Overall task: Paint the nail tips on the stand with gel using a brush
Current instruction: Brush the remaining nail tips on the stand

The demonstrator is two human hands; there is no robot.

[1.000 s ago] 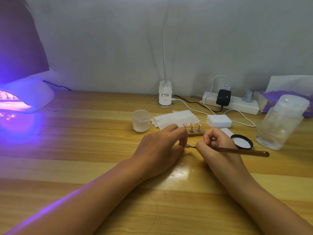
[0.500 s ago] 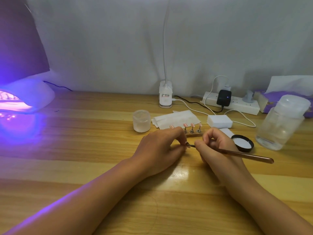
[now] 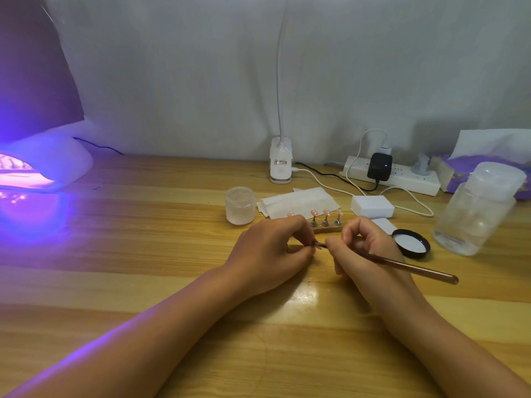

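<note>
Right hand (image 3: 370, 248): fingers pinching brush (image 3: 402, 265), tip working at small piece pinched in left hand (image 3: 273, 251) fingers. Stand (image 3: 327, 226) with nail tips (image 3: 326, 212) sitting just behind hands on surface (image 3: 143, 239). Advice: bracing wrists down, stroking lightly, thin coat.

Two hands (image 3: 270, 251) (image 3: 365, 248) are sharing one brush (image 3: 402, 264). Beyond them four pink nail tips (image 3: 326, 212) are showing on one stand (image 3: 327, 228), alongside one jar (image 3: 240, 205), one lid (image 3: 411, 244) and one bottle (image 3: 477, 208).
</note>
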